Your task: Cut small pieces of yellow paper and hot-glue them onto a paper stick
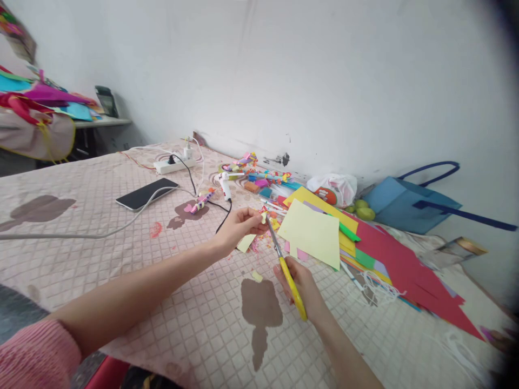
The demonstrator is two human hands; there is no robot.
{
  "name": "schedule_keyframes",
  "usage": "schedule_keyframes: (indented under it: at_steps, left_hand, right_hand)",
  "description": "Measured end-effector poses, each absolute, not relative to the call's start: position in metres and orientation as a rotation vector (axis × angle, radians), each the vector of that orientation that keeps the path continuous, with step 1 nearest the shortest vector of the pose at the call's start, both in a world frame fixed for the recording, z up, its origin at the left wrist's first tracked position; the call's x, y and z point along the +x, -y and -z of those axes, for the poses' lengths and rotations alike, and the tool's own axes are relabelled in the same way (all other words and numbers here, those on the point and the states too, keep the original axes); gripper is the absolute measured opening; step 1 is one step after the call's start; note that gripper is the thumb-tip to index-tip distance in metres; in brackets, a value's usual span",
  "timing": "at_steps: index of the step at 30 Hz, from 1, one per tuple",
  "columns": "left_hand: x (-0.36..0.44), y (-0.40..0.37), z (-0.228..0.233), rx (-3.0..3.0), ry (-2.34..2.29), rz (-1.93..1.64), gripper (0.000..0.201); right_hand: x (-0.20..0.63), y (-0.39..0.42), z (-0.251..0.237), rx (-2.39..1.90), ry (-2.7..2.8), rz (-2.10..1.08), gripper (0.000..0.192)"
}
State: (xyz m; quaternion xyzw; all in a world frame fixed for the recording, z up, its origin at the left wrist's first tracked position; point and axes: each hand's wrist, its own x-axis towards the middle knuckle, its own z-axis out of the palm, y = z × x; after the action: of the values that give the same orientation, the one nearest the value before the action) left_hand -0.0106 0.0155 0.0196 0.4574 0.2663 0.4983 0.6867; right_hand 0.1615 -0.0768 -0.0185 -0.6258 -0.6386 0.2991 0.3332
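Note:
Between the thumb and fingers of my left hand (237,229) is a small piece of pale yellow paper (264,218). My right hand (302,286) grips yellow-handled scissors (292,286), whose blade tips reach up to that piece. Whether the blades touch the paper is too small to tell. Just below my left hand lies a pale yellow strip (245,243), and a little scrap (257,276) rests nearer to me on the patterned cloth. A large pale yellow sheet (310,232) lies to the right of the scissors, on top of other coloured paper.
A white glue gun (224,186) with a black cord stands behind my left hand. Left of it are a decorated stick (200,202), a tablet (146,194) and a power strip (172,165). Red paper (405,259), white string (381,289) and a blue bag (405,202) lie at the right.

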Motion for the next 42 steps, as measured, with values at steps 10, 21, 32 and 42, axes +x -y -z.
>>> schedule_keyframes:
  at_steps: [10, 21, 32, 42]
  left_hand:
    - [-0.0119, -0.0162, -0.0201, 1.090, -0.599, -1.087, 0.023]
    - [-0.0121, -0.0155, -0.0224, 1.082, -0.597, -1.091, 0.020]
    - [-0.0121, -0.0158, -0.0230, 1.035, -0.611, -1.107, 0.022]
    - [-0.0125, -0.0172, -0.0237, 1.039, -0.635, -1.109, 0.021]
  right_hand:
    - [0.1636, 0.0756, 0.0179, -1.650, 1.710, -0.744, 0.033]
    - [0.1641, 0.0752, 0.0179, -1.669, 1.710, -0.776, 0.032]
    - [0.1634, 0.0767, 0.0176, -1.651, 1.705, -0.744, 0.035]
    - [0.1643, 0.0765, 0.0204, -1.640, 1.672, -0.806, 0.034]
